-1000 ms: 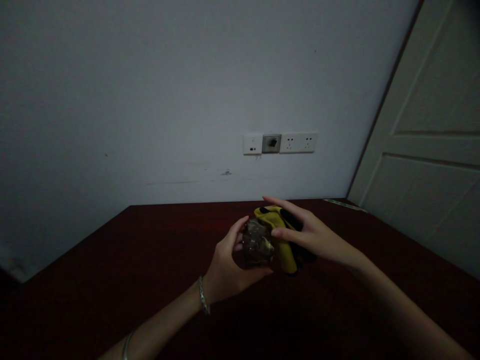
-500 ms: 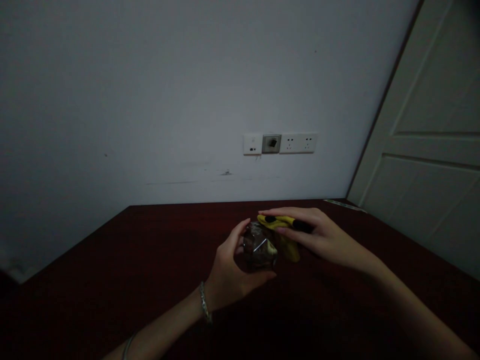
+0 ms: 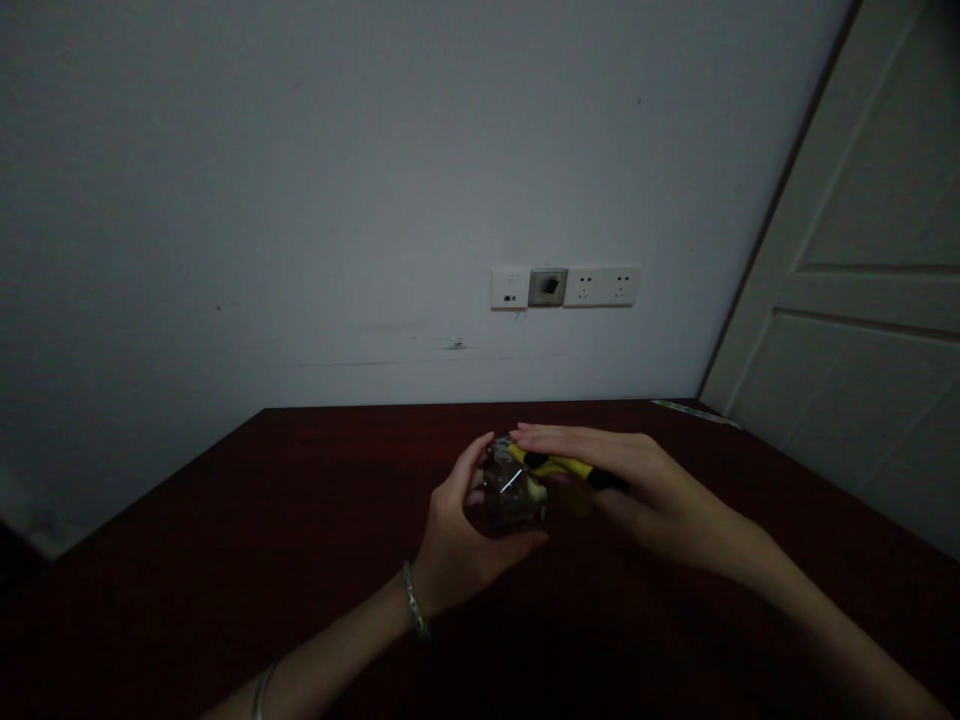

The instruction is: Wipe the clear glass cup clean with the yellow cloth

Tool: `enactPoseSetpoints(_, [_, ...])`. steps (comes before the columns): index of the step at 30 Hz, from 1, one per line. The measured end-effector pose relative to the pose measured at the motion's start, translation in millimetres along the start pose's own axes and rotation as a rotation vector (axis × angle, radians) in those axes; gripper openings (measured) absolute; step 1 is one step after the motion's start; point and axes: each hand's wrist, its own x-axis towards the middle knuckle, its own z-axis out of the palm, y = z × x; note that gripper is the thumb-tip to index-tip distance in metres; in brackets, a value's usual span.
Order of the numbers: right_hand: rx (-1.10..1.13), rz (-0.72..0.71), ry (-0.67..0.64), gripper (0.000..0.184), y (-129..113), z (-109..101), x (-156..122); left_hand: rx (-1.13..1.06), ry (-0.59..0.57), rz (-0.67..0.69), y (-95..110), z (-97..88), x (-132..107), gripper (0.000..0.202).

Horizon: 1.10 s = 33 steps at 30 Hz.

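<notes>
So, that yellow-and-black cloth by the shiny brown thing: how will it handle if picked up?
Likely floppy: the yellow-and-black cloth looks folded and bent under the right hand. Probably light, since it looks thin along its visible edge. Unlikely to roll, as what shows is flattish, though the hand hides much of it.

Observed dim, greyish light overall. Recorded a pale wall [image 3: 360, 180] behind, with dark scuffs [image 3: 456, 345] low on it. Noted white outlet panels [image 3: 602, 286] flanking a grey plate [image 3: 548, 287] with dark centre. Logged a panelled, pale door [image 3: 862, 390] at right and a dark red tabletop [image 3: 337, 480] against the wall, with a light strip [image 3: 696, 411] near its far right corner.
</notes>
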Motion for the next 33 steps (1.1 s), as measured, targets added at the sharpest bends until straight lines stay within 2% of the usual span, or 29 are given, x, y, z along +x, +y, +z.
enactPoseSetpoints(7, [-0.008, 0.068, 0.062, 0.06, 6.5, 6.5, 0.7, -0.031, -0.008, -0.01, 3.0, -0.2, -1.3, 0.09])
enactPoseSetpoints(14, [0.037, -0.031, 0.002, 0.073, 3.7, 1.2, 0.9, -0.048, 0.001, -0.055, 8.5, 2.5, 0.4, 0.089])
enactPoseSetpoints(18, [0.05, -0.035, 0.012, 0.071, 2.0, -0.3, 2.1, -0.034, -0.008, -0.061, 9.4, 1.6, -1.4, 0.088])
enactPoseSetpoints(24, [0.066, 0.02, 0.099, 0.06, 6.7, 7.9, 2.1, 0.063, -0.027, 0.037, 2.7, 2.0, -6.5, 0.091])
enactPoseSetpoints(27, [0.079, 0.027, 0.112, 0.058, 7.2, 10.0, 2.9, 0.05, -0.01, 0.016, 3.4, 2.5, -6.0, 0.091])
enactPoseSetpoints(33, [0.092, -0.015, 0.058, 0.059, 1.8, 6.7, 4.9, -0.038, 0.013, -0.042, 5.1, 2.8, -1.2, 0.089])
